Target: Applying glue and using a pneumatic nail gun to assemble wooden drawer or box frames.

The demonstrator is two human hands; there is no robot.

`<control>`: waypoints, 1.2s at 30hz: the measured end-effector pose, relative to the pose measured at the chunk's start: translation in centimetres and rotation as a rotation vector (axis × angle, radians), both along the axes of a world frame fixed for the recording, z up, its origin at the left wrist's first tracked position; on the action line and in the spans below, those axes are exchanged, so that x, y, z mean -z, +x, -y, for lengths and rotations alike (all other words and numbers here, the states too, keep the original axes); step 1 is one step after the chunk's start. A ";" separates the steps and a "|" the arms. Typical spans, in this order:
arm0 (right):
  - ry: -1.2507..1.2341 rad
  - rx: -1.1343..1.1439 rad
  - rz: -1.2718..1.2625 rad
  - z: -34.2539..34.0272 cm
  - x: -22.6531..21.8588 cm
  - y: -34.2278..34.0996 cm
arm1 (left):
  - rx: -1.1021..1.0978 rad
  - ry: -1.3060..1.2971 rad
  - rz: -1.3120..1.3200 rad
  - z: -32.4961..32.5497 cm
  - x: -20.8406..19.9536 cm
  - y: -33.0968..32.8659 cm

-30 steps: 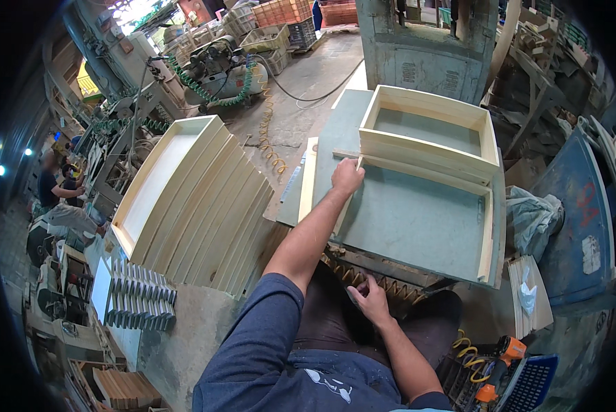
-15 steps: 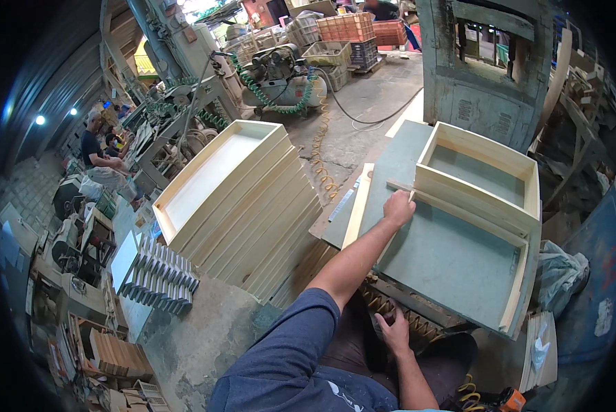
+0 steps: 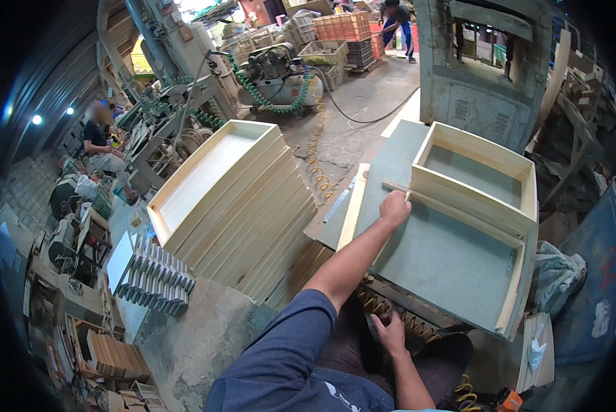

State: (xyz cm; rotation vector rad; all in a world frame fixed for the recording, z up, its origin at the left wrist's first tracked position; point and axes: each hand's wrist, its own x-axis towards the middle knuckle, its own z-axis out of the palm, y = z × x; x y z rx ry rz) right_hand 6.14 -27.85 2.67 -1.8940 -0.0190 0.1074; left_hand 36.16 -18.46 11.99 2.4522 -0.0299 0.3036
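My left hand (image 3: 394, 209) is closed around the end of a thin wooden strip at the back left corner of a three-sided wooden frame (image 3: 469, 220) lying on the grey-green tabletop (image 3: 445, 268). My forearm hides most of the frame's left side. Just behind, an assembled pale wooden box frame (image 3: 474, 187) rests on the same table. Below the table's near edge, over my lap, my right hand (image 3: 390, 332) has thumb and fingers apart, with nothing clearly visible in it. A pale wooden board (image 3: 353, 206) lies along the table's left side.
Left of the table stands a tall stack of wooden trays (image 3: 236, 206), beside a pile of grey-white slats (image 3: 153, 275). Coiled yellow hose (image 3: 315, 151) hangs behind, near an air compressor (image 3: 274, 79). An orange-tipped tool (image 3: 508, 398) sits low right. Other people are farther back.
The view has shifted slightly. My left hand stays at the frame's corner and my right hand stays low. A person at the far back now stands more fully in sight beside the crates.
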 end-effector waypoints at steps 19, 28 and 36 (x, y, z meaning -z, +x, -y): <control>-0.012 -0.024 -0.051 -0.1 -0.2 0.1 | -0.010 0.023 -0.025 0.1 -0.1 0.1; -0.007 -0.011 -0.048 0.0 -0.5 0.1 | 0.002 0.060 -0.084 0.3 -0.6 -0.1; 0.010 -0.029 0.011 -0.5 -0.5 0.3 | 0.012 0.036 -0.106 0.0 -0.4 0.7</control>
